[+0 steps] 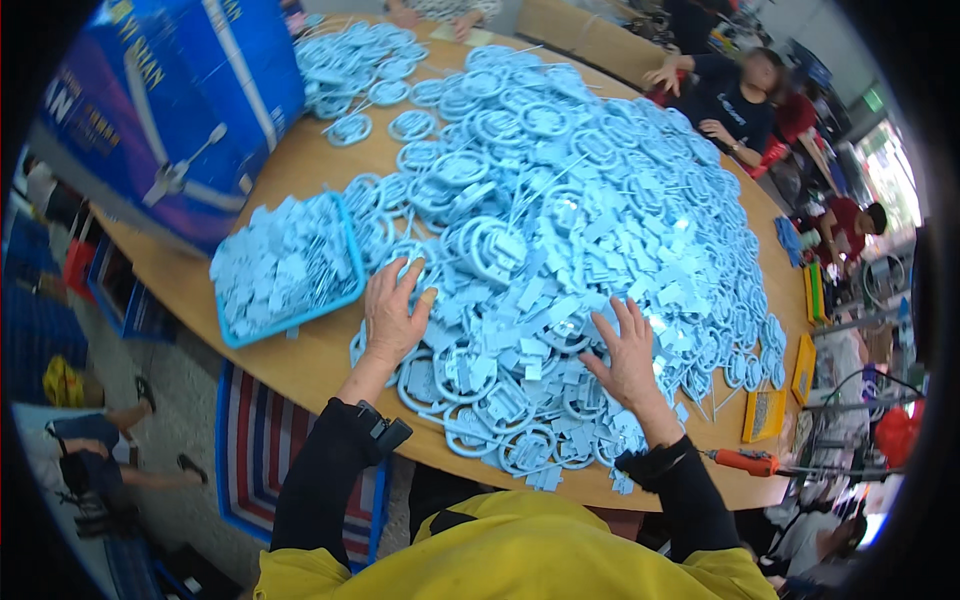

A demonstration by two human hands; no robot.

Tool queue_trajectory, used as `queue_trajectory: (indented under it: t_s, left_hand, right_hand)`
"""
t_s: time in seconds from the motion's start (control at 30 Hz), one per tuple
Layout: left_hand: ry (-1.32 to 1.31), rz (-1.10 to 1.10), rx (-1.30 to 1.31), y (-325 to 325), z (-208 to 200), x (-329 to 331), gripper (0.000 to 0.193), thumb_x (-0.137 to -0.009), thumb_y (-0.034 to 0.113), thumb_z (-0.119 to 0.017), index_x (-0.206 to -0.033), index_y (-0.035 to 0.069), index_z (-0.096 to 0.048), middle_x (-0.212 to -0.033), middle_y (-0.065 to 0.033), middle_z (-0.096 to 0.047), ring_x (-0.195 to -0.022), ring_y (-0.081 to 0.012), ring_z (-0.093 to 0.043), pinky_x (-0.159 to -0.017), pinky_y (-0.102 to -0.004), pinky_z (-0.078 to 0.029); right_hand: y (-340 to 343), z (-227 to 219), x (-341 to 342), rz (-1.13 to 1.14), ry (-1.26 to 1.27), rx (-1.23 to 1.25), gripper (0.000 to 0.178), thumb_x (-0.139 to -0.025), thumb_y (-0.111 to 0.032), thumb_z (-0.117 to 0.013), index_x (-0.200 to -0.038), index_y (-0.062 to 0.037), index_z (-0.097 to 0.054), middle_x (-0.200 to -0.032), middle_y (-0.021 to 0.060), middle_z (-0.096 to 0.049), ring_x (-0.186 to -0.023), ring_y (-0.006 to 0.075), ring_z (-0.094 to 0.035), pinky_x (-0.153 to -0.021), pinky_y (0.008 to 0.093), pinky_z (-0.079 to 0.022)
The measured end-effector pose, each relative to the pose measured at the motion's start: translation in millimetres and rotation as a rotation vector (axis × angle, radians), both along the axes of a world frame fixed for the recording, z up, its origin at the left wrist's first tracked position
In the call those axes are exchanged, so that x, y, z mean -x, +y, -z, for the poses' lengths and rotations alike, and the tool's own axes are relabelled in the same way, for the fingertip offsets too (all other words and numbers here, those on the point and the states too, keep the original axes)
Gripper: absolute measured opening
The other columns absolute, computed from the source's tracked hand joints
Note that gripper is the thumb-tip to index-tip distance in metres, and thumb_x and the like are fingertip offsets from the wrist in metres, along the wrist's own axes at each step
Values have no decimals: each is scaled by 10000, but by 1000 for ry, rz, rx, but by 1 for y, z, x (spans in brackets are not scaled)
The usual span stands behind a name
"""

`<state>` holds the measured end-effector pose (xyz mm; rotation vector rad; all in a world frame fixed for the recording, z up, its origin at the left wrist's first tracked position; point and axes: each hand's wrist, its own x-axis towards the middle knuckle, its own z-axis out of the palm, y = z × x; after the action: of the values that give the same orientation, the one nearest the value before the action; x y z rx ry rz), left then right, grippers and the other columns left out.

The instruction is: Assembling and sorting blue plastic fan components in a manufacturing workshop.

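Left hand (393,315) and right hand (628,362) at the blue pile (600,235) — fingers spread apart on both

Pile heaped across the worktop (312,372); basket (300,319) beside the left hand, probably for easy reach; palms hide what lies beneath — contact is hard to tell; box (185,120) cut off above.

One fisheye view looks down and forward from the wearer's head, close over the table (312,362)
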<state>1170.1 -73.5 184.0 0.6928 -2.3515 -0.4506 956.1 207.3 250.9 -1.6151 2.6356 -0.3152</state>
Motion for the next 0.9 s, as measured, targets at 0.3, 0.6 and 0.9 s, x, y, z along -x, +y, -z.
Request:
queue_trajectory:
  t_s: [0.3, 0.6, 0.9]
  left_hand:
    - [-264, 23, -536, -56, 4, 131, 717, -762, 489, -687, -1304, 58, -499, -1272, -278, -491, -1163, -415, -491, -984, -435, -399]
    - [-81, 292, -591, -38, 34, 123, 654, -737, 325, -764, -1246, -4, -517, -1263, -182, -496, -1177, -297, -451, -998, -398, -359]
    - [-120, 310, -1270, 9, 49, 161, 668, -753, 166, -724, -1325, 16, -413, -1272, -162, -487, -1075, -272, -538, -739, -352, -512]
  right_hand:
    - [155, 40, 30, 644, 99, 98, 719, -719, -247, -753, -1339, -61, -440, -1415, 235, -324, -1314, 431, -286, -1054, 524, -263]
    - [203, -3, 53, 889, 79, 675, 847, -756, -235, -733, -1425, 13, -276, -1430, 250, -326, -1344, 378, -292, -1098, 433, -256]
    - [291, -117, -64, 1232, -19, 520, 602, -822, -216, -662, -1350, -48, -426, -859, 108, -670, -759, 164, -641, -731, 347, -505]
